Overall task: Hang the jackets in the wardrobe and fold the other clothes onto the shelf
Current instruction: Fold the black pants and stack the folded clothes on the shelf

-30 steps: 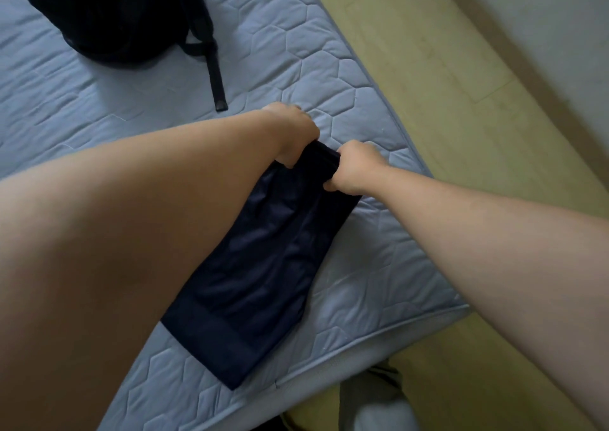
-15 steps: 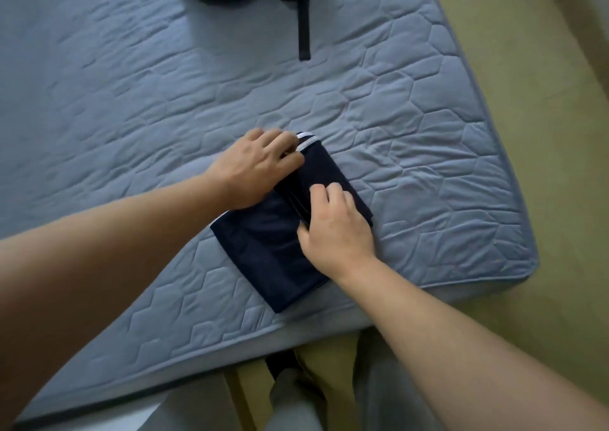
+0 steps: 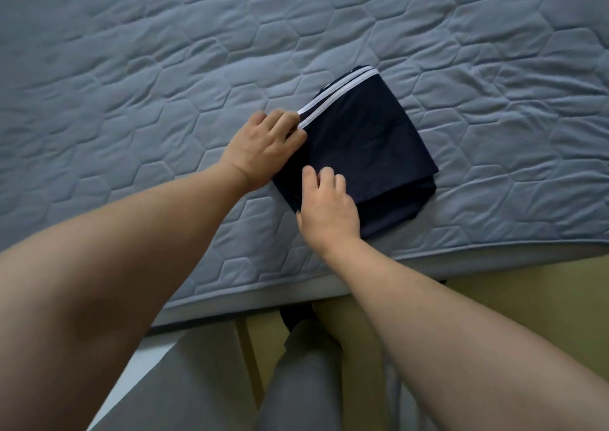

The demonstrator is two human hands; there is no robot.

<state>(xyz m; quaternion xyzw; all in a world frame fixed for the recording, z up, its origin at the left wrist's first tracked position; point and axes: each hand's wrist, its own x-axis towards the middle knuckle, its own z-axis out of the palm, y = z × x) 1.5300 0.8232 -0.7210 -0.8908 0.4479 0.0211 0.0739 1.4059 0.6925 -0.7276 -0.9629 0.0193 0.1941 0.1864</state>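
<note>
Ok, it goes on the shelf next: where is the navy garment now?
Head view: the navy garment lies right of centre on the quilted mattress near its front edge, with the left hand and right hand on it.

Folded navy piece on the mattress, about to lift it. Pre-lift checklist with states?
1. Fold compact: ok. The navy garment lies as a flat rectangular stack.
2. Layers aligned: not ok. A lower layer sticks out past the top one at the near right edge.
3. Left hand grip: cannot tell. Its fingers curl at the white-striped edge; whether they are under the fabric is hidden.
4. Right hand grip: not ok. Its fingers only rest on top.
5. Support: ok. The garment is wholly on the mattress, near its edge.
6. Shelf path: cannot tell. The shelf is out of view.
</note>
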